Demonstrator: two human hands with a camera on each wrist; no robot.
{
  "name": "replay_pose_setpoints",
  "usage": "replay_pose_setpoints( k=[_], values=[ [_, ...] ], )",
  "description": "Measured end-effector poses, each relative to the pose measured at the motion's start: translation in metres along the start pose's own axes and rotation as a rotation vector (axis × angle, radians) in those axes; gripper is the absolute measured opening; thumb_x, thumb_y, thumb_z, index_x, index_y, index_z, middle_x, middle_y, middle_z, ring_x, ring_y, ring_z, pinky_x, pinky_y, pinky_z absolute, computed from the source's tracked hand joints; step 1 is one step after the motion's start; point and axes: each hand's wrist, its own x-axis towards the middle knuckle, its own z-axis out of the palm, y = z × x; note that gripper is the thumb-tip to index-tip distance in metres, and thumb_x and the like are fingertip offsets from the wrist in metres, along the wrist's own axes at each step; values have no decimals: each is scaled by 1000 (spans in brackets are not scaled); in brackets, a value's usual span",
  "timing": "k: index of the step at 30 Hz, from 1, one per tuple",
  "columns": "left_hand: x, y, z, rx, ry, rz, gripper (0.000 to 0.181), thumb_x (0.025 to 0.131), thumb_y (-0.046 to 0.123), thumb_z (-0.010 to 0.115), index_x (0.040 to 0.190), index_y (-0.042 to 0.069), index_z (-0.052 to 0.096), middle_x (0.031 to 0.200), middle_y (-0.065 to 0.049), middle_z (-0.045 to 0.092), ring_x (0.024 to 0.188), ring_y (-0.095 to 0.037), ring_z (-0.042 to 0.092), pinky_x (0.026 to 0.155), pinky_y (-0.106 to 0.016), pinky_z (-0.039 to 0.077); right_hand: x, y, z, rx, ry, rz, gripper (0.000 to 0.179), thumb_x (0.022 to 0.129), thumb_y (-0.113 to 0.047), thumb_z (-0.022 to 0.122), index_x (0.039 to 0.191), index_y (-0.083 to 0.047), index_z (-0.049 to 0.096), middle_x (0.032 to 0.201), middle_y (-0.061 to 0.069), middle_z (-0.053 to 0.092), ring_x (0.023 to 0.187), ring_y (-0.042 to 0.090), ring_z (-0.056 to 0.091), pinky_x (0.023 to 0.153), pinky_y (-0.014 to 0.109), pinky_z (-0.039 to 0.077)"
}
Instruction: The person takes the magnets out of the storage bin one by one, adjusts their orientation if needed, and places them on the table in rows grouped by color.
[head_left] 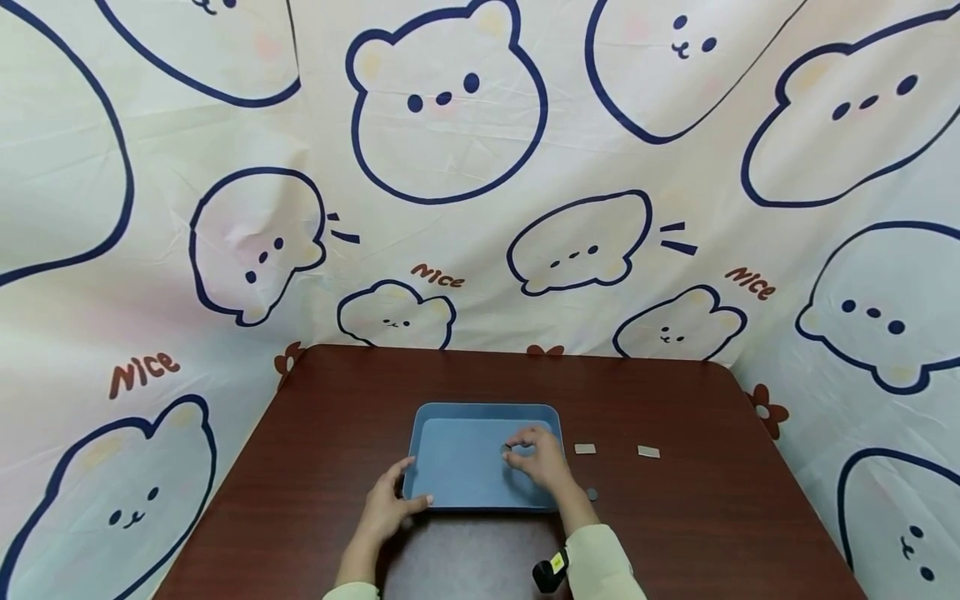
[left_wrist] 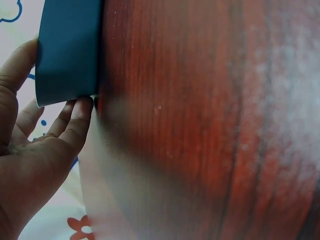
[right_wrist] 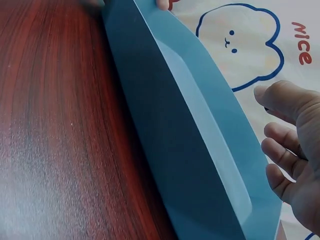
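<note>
A blue rectangular tray [head_left: 457, 454] lies on the brown table. My left hand [head_left: 386, 505] holds its near left corner, thumb along the front wall and fingers at the left side. In the left wrist view the fingertips touch the lower edge of the tray wall [left_wrist: 67, 55]. Over the tray's right half, my right hand [head_left: 542, 460] pinches a small dark round piece [head_left: 506, 449] between thumb and index finger. Only a thin dark sliver of the piece shows in the right wrist view, with the other fingers loosely curled.
Right of the tray lie two small pale rectangular pieces, a nearer one [head_left: 585, 448] and a farther one [head_left: 648, 452]. A small grey disc [head_left: 592, 494] rests by the right forearm. A cartoon-printed cloth [head_left: 480, 242] hangs behind the table and at both sides.
</note>
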Motion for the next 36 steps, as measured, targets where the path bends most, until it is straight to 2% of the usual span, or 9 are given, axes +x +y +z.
replay_pose_setpoints(
  k=[5, 11, 18, 28, 33, 36],
  values=[
    [-1, 0, 2, 4, 0, 0, 76, 71, 20, 83, 136, 7, 46, 127, -27, 49, 108, -36, 51, 79, -48, 45, -7, 4, -7, -3, 40, -12, 12, 75, -14, 79, 86, -13, 73, 95, -2, 59, 87, 21, 58, 72, 40, 48],
    [-2, 1, 1, 6, -3, 5, 76, 71, 19, 83, 136, 7, 46, 126, -28, 48, 106, -37, 52, 77, -48, 45, -16, 8, -18, 32, 76, -22, 12, 75, -11, 79, 85, -12, 73, 93, -3, 60, 88, 22, 59, 72, 43, 48],
    [-2, 1, 1, 5, 4, 5, 76, 70, 19, 83, 136, 7, 46, 125, -27, 50, 103, -35, 52, 76, -46, 45, -25, 10, -34, 52, 67, 64, 12, 76, -14, 78, 87, -15, 73, 96, -4, 60, 90, 22, 57, 74, 44, 47],
    [-3, 1, -1, 24, 16, 10, 76, 72, 21, 82, 136, 6, 45, 127, -29, 47, 109, -41, 49, 77, -50, 45, -34, 17, -51, 95, 92, 70, 15, 75, -9, 79, 88, -13, 73, 97, -2, 60, 88, 22, 59, 74, 39, 50],
    [-2, 1, 1, 18, 12, 12, 76, 72, 20, 82, 137, 6, 45, 125, -27, 49, 104, -37, 53, 76, -48, 45, -42, 23, -61, 83, 103, 115, 17, 75, -9, 79, 91, -10, 74, 97, -4, 59, 91, 19, 58, 75, 37, 50],
    [-2, 1, 2, 15, 7, 3, 77, 72, 20, 82, 137, 7, 44, 126, -27, 49, 103, -36, 53, 76, -47, 46, -49, 27, -68, 96, 111, 150, 17, 75, -8, 78, 92, -8, 74, 99, 0, 61, 90, 22, 59, 71, 38, 50]
  ],
)
